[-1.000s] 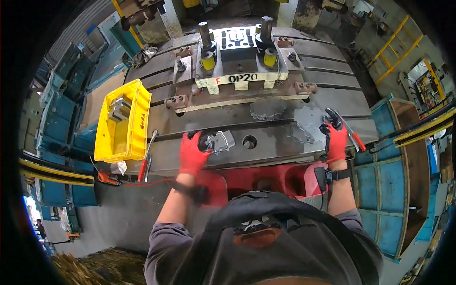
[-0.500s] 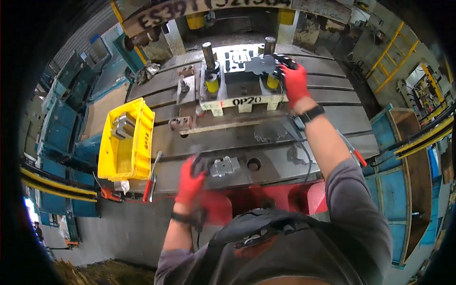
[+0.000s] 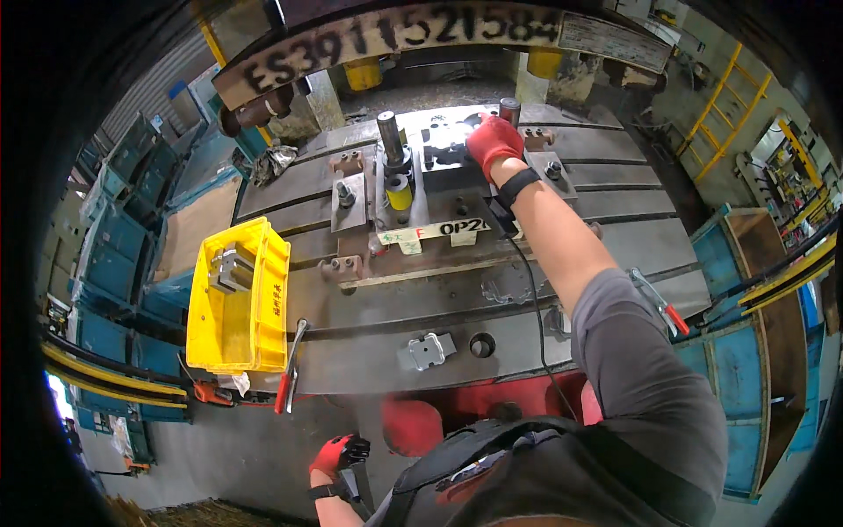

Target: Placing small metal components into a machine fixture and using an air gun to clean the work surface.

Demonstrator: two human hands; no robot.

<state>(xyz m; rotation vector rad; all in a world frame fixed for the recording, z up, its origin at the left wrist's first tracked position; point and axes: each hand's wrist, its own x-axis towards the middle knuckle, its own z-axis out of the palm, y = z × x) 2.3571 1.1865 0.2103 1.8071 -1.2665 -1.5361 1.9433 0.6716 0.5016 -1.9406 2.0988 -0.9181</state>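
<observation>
My right hand (image 3: 494, 140), in a red glove, reaches over the steel die (image 3: 443, 145) between its guide posts. Its fingers are bent down and closed at the die's top, and the hand itself hides what they grip. A dark, irregular shape shows on the die just left of the glove; I cannot tell whether it is a sheet metal part or an opening. Low beside my body hangs my left hand (image 3: 338, 457), also gloved in red, with its dark fingers curled and nothing visible in them. A small grey metal block (image 3: 428, 351) lies on the press bed (image 3: 369, 373).
At the left stands a yellow crate (image 3: 277, 307) with metal blocks inside. A red-handled tool (image 3: 285, 386) lies beside it, and another red-handled tool (image 3: 672, 316) is at the right. A cable (image 3: 536, 307) runs from my right wrist. The press's upper beam (image 3: 404, 39) overhangs the die.
My right hand, which held a dark flat sheet metal part, has moved left over the die. My left hand has dropped from beside the grey block to below the bed. The view has shifted.
</observation>
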